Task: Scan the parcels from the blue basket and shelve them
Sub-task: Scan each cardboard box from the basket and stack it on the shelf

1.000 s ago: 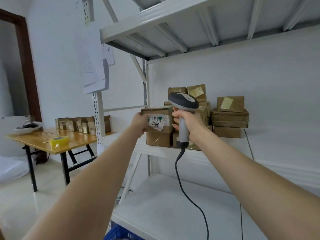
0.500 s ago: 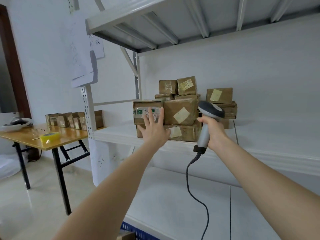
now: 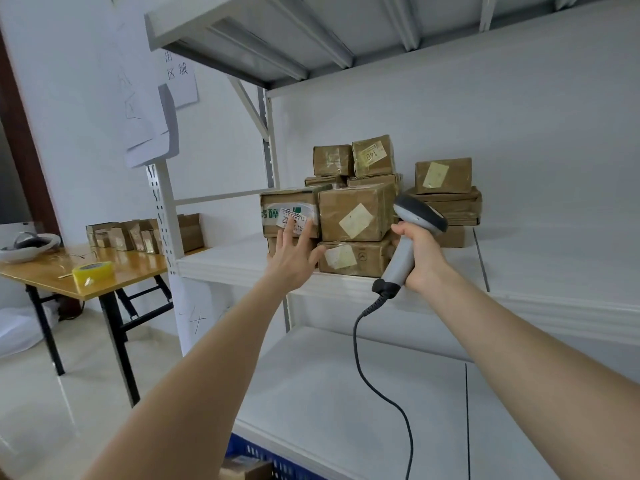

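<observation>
The left hand [image 3: 292,259] is spread wide, fingertips against the front of the parcel [image 3: 290,216] with the green-printed label, which sits on top of another box at the left end of the parcel stack [image 3: 367,209] on the middle shelf [image 3: 519,271], centre of the frame. The right hand [image 3: 420,256] is wrapped around the grip of the scanner [image 3: 412,230], its head just in front of the stack's right side and its cable [image 3: 377,386] hanging down across the lower shelf.

The labelled parcel stands at the stack's outer left corner, near the shelf's front lip. If the palm pushes it off-square, it could probably slide off the box beneath and tip over the edge, since nothing guards that side but the thin upright post behind. The scanner head is near enough to the neighbouring boxes that a careless swing of the right hand might nudge them.

There is wide bare shelf to the right of the stack, and the lower shelf is open too. The blue basket [image 3: 277,465] shows only as a sliver at the bottom edge, with a parcel in it, so more likely remain.
</observation>
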